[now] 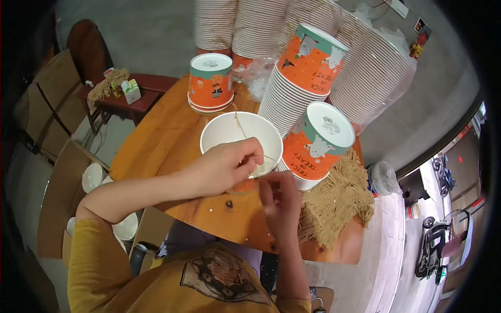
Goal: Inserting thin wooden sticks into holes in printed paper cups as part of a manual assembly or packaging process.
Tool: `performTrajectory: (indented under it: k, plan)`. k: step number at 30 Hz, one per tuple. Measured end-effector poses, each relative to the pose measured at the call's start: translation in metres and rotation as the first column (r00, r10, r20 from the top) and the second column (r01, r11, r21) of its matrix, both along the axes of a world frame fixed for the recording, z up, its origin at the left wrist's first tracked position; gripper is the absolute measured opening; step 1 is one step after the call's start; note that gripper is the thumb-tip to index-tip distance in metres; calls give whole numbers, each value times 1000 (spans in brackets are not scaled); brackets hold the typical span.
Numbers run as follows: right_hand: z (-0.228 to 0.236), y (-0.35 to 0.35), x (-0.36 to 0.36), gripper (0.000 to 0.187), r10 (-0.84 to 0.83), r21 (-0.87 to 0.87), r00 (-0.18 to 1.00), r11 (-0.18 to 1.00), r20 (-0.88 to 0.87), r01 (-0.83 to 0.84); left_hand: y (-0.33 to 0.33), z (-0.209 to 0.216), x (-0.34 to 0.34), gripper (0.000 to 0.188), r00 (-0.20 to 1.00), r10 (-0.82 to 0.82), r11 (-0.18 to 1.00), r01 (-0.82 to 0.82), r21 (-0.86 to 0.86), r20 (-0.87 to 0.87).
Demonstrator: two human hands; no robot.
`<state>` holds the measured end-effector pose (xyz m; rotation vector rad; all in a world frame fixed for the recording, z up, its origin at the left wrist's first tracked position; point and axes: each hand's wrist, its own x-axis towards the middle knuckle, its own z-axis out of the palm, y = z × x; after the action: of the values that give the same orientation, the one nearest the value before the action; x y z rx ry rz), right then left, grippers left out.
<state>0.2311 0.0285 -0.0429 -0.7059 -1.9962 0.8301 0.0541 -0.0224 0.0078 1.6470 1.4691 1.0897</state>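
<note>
A round paper bucket (215, 134) with a white inside stands in front of me, its mouth facing up. Thin tan cord (238, 120) hangs over its far rim and runs down inside. My left hand (229, 160) reaches over the near left side of the mouth, finger and thumb pinched on the cord. At the bucket's near right rim is my right hand (282, 201), fingers curled and pinched together; whatever lies between them is too small to make out. Beside it on the right, a heap of tan cords (336, 201) covers the table's corner.
Nested orange-and-green printed buckets (313, 148) stand upside down close by on the right, before a taller stack (295, 99). Another short stack (211, 86) is behind the bucket. Tall stacks (376, 68) fill the wooden table's (156, 151) back. A carton (57, 208) holds buckets at left.
</note>
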Motion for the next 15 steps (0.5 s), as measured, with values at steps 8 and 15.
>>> performTrajectory:
  k: [8,15]
  plan:
    - [-3,1,-10,14,-33,-296,976,955,-216,-33,0,-10,7,13,977,44,901,52,431,-209]
    - [-9,-3,-12,7,-110,-324,978,945,-178,47,2,-14,6,24,999,-36,984,40,173,-27]
